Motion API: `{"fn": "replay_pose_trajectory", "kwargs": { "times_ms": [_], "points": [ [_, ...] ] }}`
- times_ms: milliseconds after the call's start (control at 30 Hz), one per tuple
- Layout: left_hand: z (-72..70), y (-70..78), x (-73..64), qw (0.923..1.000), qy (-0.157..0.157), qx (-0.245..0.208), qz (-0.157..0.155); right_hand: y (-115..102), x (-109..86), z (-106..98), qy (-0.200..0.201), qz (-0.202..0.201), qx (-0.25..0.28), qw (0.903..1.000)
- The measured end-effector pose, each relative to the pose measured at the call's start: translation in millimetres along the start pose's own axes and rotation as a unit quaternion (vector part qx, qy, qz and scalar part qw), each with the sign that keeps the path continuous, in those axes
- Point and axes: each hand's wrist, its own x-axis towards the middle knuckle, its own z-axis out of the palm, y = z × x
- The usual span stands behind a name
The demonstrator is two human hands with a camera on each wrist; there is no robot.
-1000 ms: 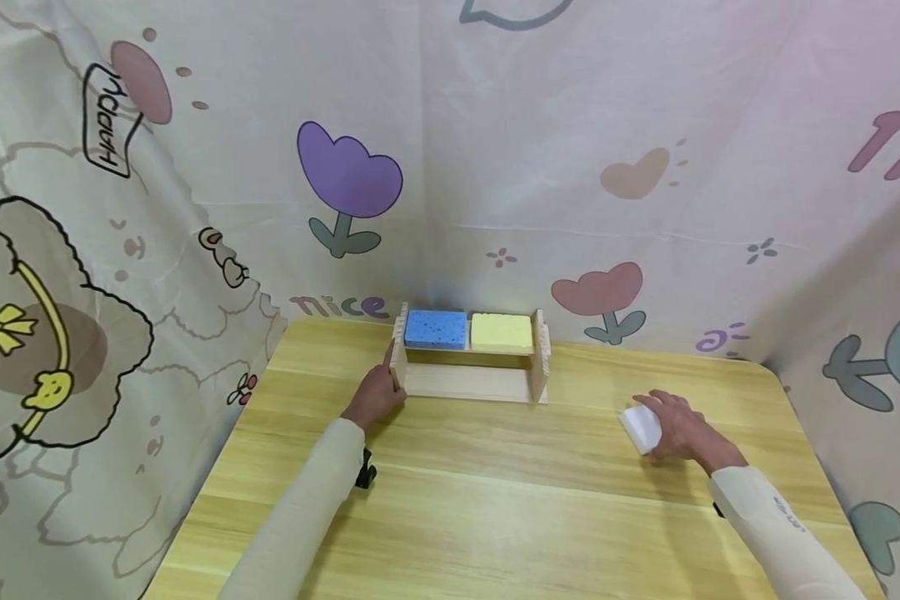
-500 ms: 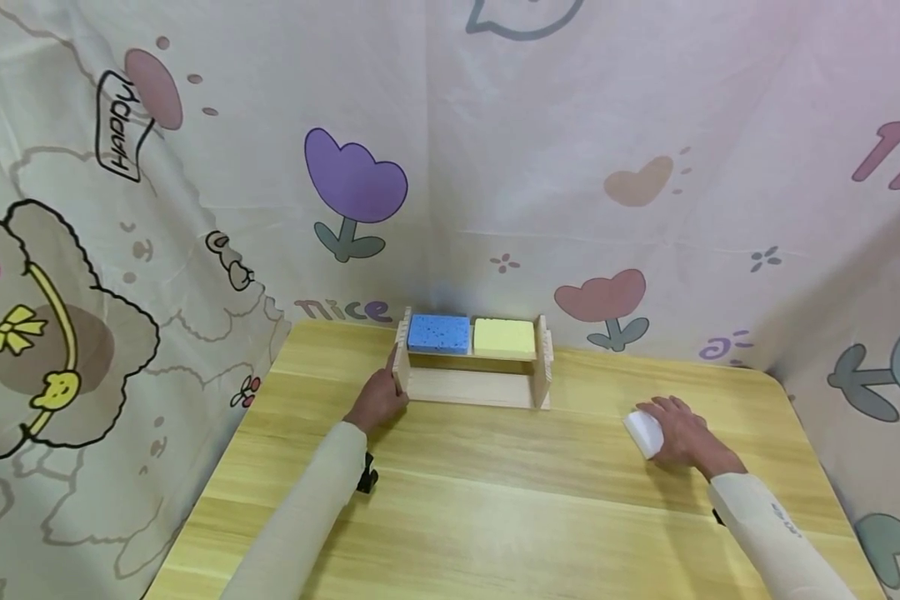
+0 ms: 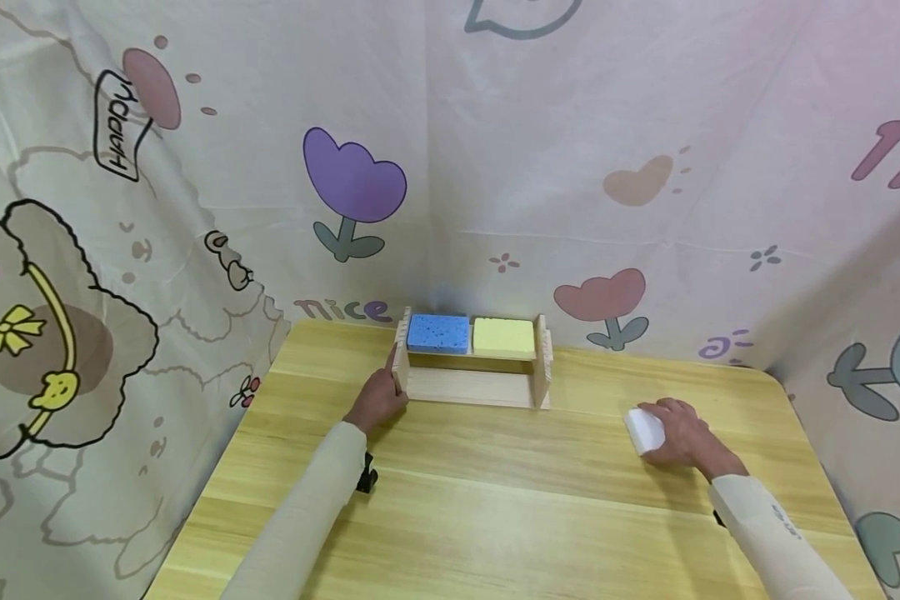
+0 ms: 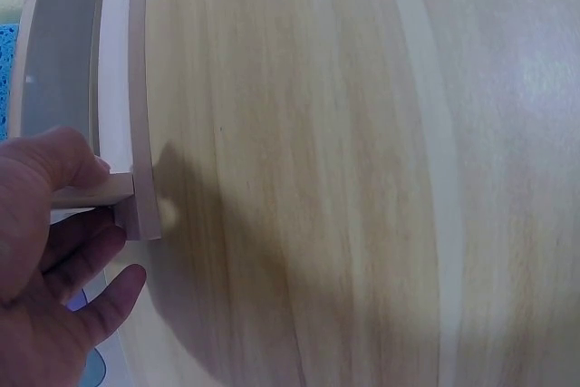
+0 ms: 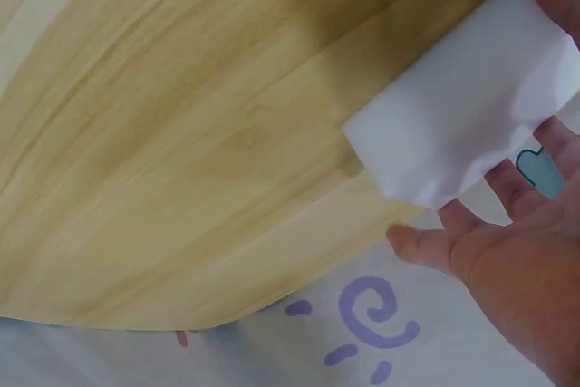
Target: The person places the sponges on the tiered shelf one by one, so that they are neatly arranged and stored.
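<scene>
A small wooden shelf rack (image 3: 468, 387) stands at the back of the table. On its upper level lie a blue sponge (image 3: 438, 333) and, to its right, a yellow sponge (image 3: 503, 336). My left hand (image 3: 377, 402) grips the rack's left side; in the left wrist view, thumb and fingers pinch the edge of the side panel (image 4: 95, 189). To the right of the rack, my right hand (image 3: 681, 433) holds a white sponge (image 3: 643, 432) near the tabletop. Up close, the fingers dent the white sponge (image 5: 462, 106) along one long side.
The wood-grain table (image 3: 495, 517) reaches back to a printed cloth (image 3: 465, 167) hanging behind it. More of the cloth (image 3: 67, 467) hangs along the left side. The rack's lower board (image 3: 468, 385) lies under the sponge level.
The head view has shifted slightly. My right hand keeps hold of the white sponge, whose angle has turned a little. The left hand, rack and other sponges stay as they were.
</scene>
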Motion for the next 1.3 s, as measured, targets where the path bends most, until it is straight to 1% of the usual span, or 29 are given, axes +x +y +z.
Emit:
{"fn": "replay_pose_trajectory", "kwargs": {
  "times_ms": [133, 267, 400, 567, 700, 900, 1033, 1133, 1300],
  "points": [
    [0.3, -0.4, -0.6, 1.0, 0.0, -0.004, 0.003, 1.4, -1.0, 4.4, 0.004, 0.003, 0.013, 0.9999],
    [0.1, -1.6, -1.5, 0.9999, 0.007, 0.0, 0.008, 1.1, -1.8, 9.3, 0.015, 0.003, 0.01, 0.9998],
    [-0.1, -2.9, -2.5, 0.9998, 0.008, 0.002, 0.016, 0.4, -2.0, 11.9, 0.02, 0.018, 0.008, 0.9996],
    [1.3, -3.3, -3.4, 0.9995, 0.007, -0.006, 0.03, 0.2, -1.3, 14.2, 0.035, 0.037, 0.012, 0.9986],
    [2.3, -3.9, -3.7, 0.9991, 0.012, -0.01, 0.04, -0.1, -0.9, 13.7, 0.047, 0.041, 0.013, 0.998],
    [2.2, -4.8, -3.9, 0.9979, 0.023, 0.003, 0.06, -3.3, -1.2, 9.3, 0.048, 0.046, 0.012, 0.9977],
    [1.2, -5.1, -2.8, 0.9984, 0.015, -0.005, 0.055, -7.3, -1.4, 5.6, 0.052, 0.051, 0.015, 0.9973],
    [-0.4, -3.8, -1.8, 0.9991, 0.005, -0.011, 0.041, -10.7, -0.7, 1.4, 0.055, 0.052, 0.019, 0.9969],
    [-3.9, -0.6, -2.0, 0.9997, -0.008, -0.002, 0.023, -19.8, 1.8, -6.3, 0.069, 0.051, 0.025, 0.996]
  ]
}}
